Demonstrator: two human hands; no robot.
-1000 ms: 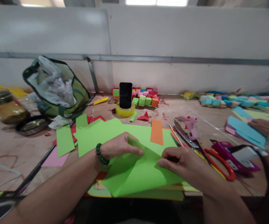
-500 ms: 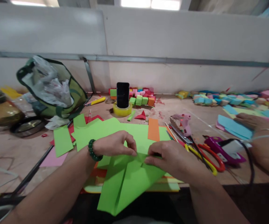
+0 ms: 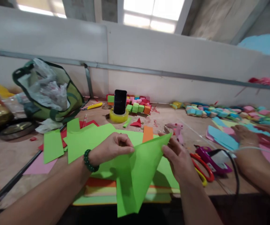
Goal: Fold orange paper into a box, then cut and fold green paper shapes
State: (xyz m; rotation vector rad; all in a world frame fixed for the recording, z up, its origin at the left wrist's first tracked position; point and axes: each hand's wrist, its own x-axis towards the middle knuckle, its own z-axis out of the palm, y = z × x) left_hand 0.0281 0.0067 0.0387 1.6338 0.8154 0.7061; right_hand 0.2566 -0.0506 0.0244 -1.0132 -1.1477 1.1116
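Note:
Between my hands hangs a folded sheet of green paper (image 3: 144, 168), raised over the stack on the table's front edge. My left hand (image 3: 116, 145), with a green bead bracelet at the wrist, pinches its upper left edge. The fingers of my right hand (image 3: 175, 153) close on its upper right corner, with the thumb on the near side. Below and behind lie more green sheets (image 3: 90, 140) and an orange strip (image 3: 148, 133). Red-and-yellow scissors (image 3: 203, 170) lie to the right of my right hand, partly hidden by it.
A phone (image 3: 120, 102) stands on a yellow tape roll (image 3: 118, 116). A pink glue gun (image 3: 177, 129) and a purple tool (image 3: 213, 161) lie to the right. A bag (image 3: 71, 93) stands left. Another person's hands (image 3: 244, 137) handle coloured paper at the far right.
My right hand has lifted the right side of the green paper up and turned it, so it stands as a tilted fold. My left hand keeps its pinch. The view has tilted upward.

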